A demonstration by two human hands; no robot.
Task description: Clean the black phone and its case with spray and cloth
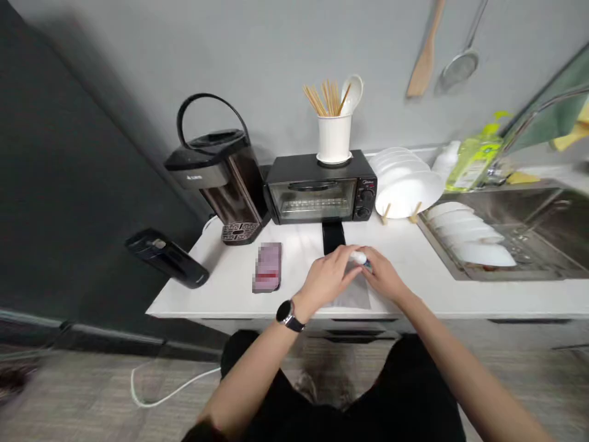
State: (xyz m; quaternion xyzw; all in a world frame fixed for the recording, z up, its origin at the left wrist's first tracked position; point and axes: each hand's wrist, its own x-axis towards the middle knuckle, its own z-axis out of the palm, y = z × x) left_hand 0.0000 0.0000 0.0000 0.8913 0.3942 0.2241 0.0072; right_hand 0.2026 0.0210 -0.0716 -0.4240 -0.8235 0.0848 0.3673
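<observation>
Close together over the front middle of the counter, my left hand (329, 273) and my right hand (381, 273) both have their fingers closed on a small white object (358, 257) with a blue spot. It is too small and covered to name its kind. A dark watch is on my left wrist. Beneath the hands lies a flat, greyish, see-through sheet or bag (354, 296). Just beyond them a flat black object (333, 233) reaches toward the toaster oven (317, 187). Left of my left hand lies a phone (267, 267) with a blurred-out pink screen.
A water dispenser (225, 184) and a black oblong device (168, 258) stand left. On the oven is a white holder (334, 136) with chopsticks and a spoon. Racked plates (409, 193), a soap bottle (476, 156) and a sink (534, 277) with stacked bowls (469, 233) are right.
</observation>
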